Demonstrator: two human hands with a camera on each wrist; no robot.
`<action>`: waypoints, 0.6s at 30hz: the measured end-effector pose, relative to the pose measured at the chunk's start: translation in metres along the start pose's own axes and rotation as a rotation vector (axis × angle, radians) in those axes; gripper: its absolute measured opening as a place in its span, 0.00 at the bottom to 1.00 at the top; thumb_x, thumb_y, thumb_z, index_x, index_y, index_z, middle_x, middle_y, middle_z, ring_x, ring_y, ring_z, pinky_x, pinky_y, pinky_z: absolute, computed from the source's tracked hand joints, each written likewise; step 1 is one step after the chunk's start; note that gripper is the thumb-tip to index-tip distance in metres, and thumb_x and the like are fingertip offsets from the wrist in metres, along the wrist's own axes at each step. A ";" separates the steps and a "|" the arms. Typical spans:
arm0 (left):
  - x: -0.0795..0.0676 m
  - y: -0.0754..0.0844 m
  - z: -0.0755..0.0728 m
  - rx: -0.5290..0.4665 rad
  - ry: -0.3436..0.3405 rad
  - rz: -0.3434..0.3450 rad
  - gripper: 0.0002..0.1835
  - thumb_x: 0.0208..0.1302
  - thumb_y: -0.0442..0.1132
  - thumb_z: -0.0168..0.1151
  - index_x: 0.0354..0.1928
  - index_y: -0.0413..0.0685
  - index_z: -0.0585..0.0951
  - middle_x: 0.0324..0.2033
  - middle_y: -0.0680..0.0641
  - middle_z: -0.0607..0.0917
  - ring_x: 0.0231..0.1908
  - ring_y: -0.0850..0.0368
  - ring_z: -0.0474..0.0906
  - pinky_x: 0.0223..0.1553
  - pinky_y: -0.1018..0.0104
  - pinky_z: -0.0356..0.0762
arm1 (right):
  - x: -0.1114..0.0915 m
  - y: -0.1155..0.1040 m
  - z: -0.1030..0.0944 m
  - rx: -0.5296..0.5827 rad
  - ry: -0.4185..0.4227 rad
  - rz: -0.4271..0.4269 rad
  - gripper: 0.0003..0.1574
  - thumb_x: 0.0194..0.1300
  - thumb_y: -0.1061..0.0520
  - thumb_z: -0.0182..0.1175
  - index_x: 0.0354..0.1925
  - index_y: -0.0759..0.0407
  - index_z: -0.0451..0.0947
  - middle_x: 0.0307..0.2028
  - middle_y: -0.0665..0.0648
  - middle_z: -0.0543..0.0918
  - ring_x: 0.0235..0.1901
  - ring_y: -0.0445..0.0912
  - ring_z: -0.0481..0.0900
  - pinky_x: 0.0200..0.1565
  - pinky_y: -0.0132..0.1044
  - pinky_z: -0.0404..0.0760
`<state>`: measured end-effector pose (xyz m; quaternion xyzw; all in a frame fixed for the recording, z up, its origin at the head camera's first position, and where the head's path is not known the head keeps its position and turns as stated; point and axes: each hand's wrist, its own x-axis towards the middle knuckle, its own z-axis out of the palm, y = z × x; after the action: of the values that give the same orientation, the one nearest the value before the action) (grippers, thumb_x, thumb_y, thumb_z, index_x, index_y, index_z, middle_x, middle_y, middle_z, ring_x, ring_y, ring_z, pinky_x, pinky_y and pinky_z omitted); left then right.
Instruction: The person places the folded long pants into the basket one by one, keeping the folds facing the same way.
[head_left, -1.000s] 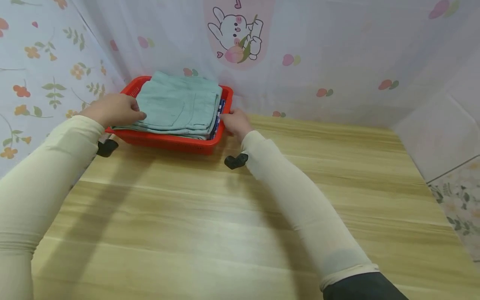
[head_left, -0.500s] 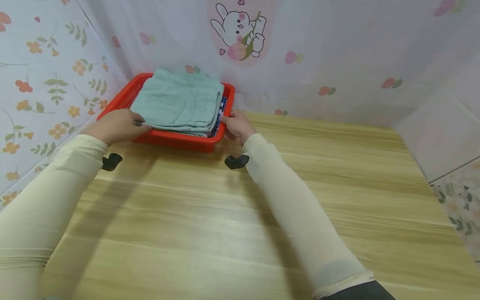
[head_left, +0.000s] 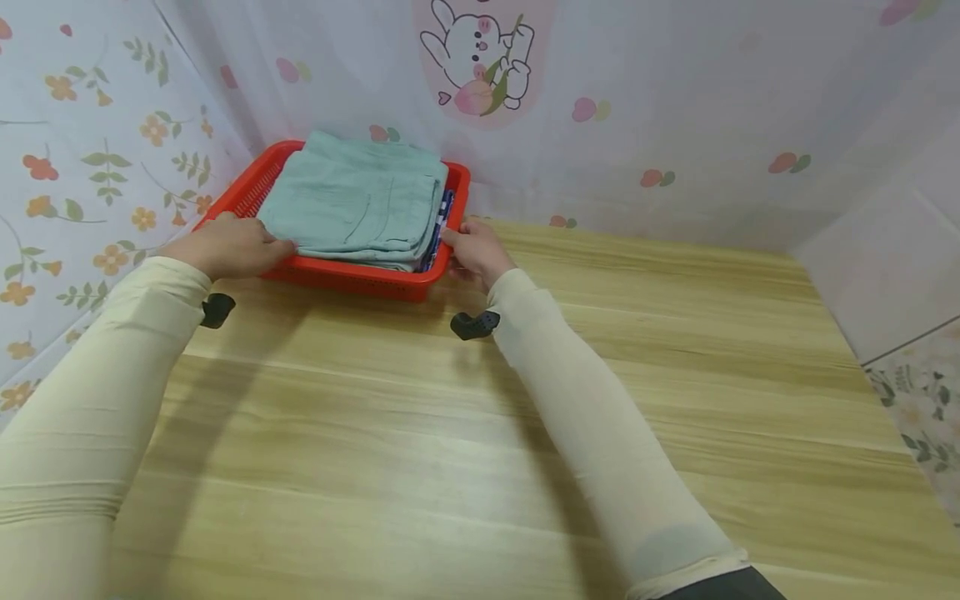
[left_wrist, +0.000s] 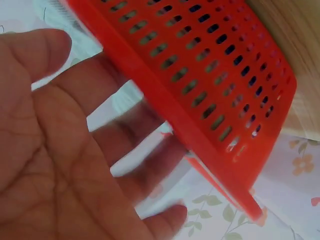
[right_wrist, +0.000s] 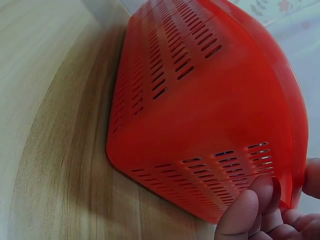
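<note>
A red plastic basket (head_left: 352,283) with slotted sides stands on the table at the back left. A folded pale green garment (head_left: 352,196) with a stitched pocket outline lies on top inside it. Under its right side shows a blue-and-white patterned cloth (head_left: 442,225). My left hand (head_left: 232,246) lies over the basket's front left rim; in the left wrist view its fingers (left_wrist: 145,125) reach loosely past the rim, the thumb apart. At the right side, my right hand (head_left: 478,252) grips the rim, thumb on top and fingers (right_wrist: 242,212) curled beneath it.
The wood-patterned table (head_left: 420,433) spreads in front and to the right. A printed curtain (head_left: 675,108) hangs right behind the basket, and a floral one (head_left: 97,167) at the left. Small black devices (head_left: 474,325) sit on both wrists.
My left hand has let go of the garment's front left corner and moved down to the basket's rim. That corner has gone from over the rim to inside. My right hand stays at the right rim.
</note>
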<state>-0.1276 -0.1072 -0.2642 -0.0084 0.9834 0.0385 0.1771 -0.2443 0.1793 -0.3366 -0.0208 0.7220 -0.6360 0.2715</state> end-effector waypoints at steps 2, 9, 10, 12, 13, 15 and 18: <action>0.001 -0.001 -0.004 -0.004 -0.042 -0.028 0.38 0.68 0.59 0.30 0.60 0.29 0.66 0.57 0.24 0.65 0.55 0.28 0.59 0.54 0.38 0.58 | -0.001 0.000 0.000 -0.002 0.000 0.002 0.13 0.67 0.50 0.53 0.46 0.54 0.70 0.31 0.55 0.78 0.21 0.45 0.72 0.29 0.35 0.78; 0.005 -0.007 -0.022 -0.130 -0.206 -0.043 0.37 0.68 0.59 0.25 0.64 0.38 0.65 0.64 0.28 0.56 0.62 0.30 0.49 0.58 0.36 0.49 | -0.002 -0.001 0.002 -0.012 0.003 -0.015 0.13 0.68 0.50 0.52 0.46 0.56 0.71 0.31 0.56 0.79 0.22 0.45 0.73 0.27 0.34 0.77; 0.006 -0.008 -0.024 -0.163 -0.232 -0.049 0.36 0.68 0.59 0.26 0.64 0.40 0.66 0.64 0.28 0.56 0.63 0.30 0.48 0.58 0.36 0.47 | -0.002 -0.001 0.002 -0.013 0.000 -0.016 0.13 0.67 0.50 0.52 0.46 0.55 0.71 0.31 0.56 0.79 0.22 0.45 0.73 0.27 0.34 0.77; 0.009 -0.010 -0.027 -0.195 -0.273 -0.056 0.36 0.67 0.60 0.25 0.64 0.43 0.67 0.65 0.30 0.56 0.63 0.31 0.46 0.58 0.35 0.44 | -0.002 0.000 0.002 -0.010 -0.002 -0.020 0.13 0.67 0.50 0.52 0.46 0.55 0.71 0.31 0.56 0.79 0.22 0.45 0.74 0.27 0.34 0.77; 0.011 -0.011 -0.028 -0.210 -0.288 -0.059 0.36 0.67 0.61 0.26 0.64 0.43 0.67 0.65 0.30 0.55 0.63 0.31 0.45 0.58 0.34 0.44 | -0.003 0.000 0.002 -0.009 0.000 -0.019 0.13 0.68 0.50 0.52 0.46 0.55 0.71 0.31 0.55 0.79 0.23 0.45 0.74 0.27 0.34 0.78; 0.015 -0.012 -0.028 -0.218 -0.302 -0.059 0.36 0.67 0.61 0.28 0.63 0.43 0.68 0.65 0.31 0.57 0.62 0.32 0.48 0.57 0.35 0.47 | -0.003 0.000 0.003 -0.012 0.006 -0.018 0.13 0.67 0.50 0.52 0.46 0.55 0.71 0.32 0.55 0.79 0.23 0.45 0.74 0.29 0.35 0.78; 0.019 -0.013 -0.028 -0.191 -0.303 -0.049 0.35 0.67 0.60 0.30 0.62 0.42 0.69 0.63 0.31 0.59 0.59 0.34 0.52 0.56 0.36 0.53 | -0.003 -0.001 0.003 -0.018 0.013 -0.019 0.13 0.67 0.50 0.52 0.46 0.55 0.71 0.32 0.55 0.79 0.24 0.45 0.75 0.33 0.38 0.79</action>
<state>-0.1549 -0.1227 -0.2454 -0.0431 0.9368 0.1282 0.3226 -0.2409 0.1774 -0.3353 -0.0260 0.7291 -0.6323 0.2605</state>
